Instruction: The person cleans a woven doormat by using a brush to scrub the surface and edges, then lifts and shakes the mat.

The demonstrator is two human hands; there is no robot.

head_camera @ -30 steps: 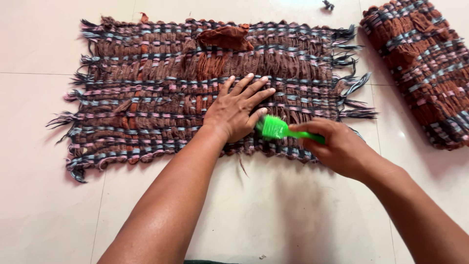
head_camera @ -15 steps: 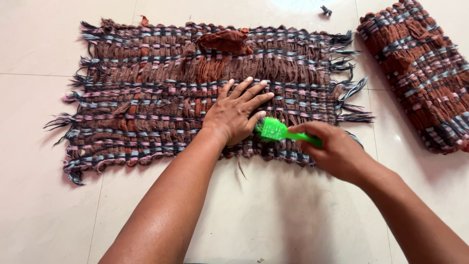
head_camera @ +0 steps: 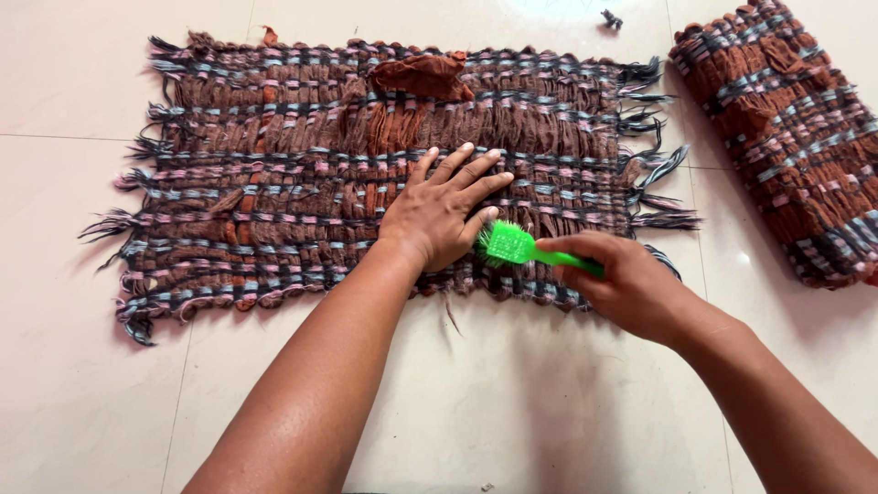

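Hardly anything has shifted since half a second ago: the green brush (head_camera: pixel 514 245) sits a touch lower on the woven rag mat (head_camera: pixel 274 183), and both hands keep their places. The left hand (head_camera: pixel 444 209) lies flat on the mat's near middle, palm down, fingers spread and pressing the weave. The right hand (head_camera: pixel 626 279) is closed round the brush's handle, fingers curled over it, so the bristled head juts out to the left of the knuckles and rests on the mat just beside the left thumb. The mat lies spread on the pale tiled floor (head_camera: pixel 512 402), its fringe loose at both ends. A second woven mat (head_camera: pixel 786 128), folded, lies well apart at the right, and a small dark scrap (head_camera: pixel 611 17) lies beyond the far edge.
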